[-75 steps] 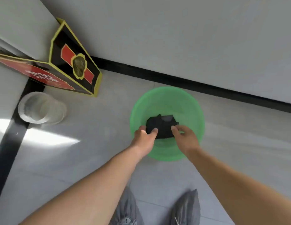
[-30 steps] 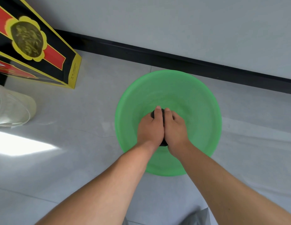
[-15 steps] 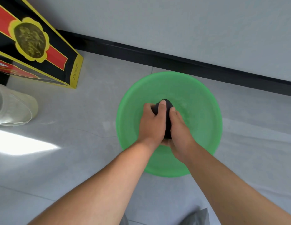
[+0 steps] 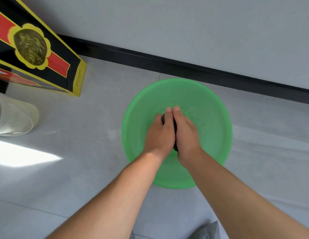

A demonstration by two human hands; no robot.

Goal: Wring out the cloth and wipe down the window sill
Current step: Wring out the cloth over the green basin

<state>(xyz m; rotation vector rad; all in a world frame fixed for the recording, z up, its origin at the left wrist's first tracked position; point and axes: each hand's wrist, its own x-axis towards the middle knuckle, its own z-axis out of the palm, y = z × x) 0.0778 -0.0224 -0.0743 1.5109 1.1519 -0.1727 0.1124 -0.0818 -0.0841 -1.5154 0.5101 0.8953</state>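
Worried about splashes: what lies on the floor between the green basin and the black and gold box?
Nothing: in the head view, only bare grey floor tile separates the green basin from the black and gold box.

Over a round green basin [image 4: 210, 104] standing on the pale grey tiled floor [image 4: 81, 169], the left hand [image 4: 159, 135] and right hand [image 4: 186, 133] press side by side, both closed around a bunched dark cloth [image 4: 175, 128] of which only slivers show between them. A black, red and yellow box [image 4: 38, 54] leans at upper left beside a clear plastic container [image 4: 14, 116]. A black baseboard [image 4: 184, 66] runs below the grey wall [image 4: 184, 23] just behind the basin.
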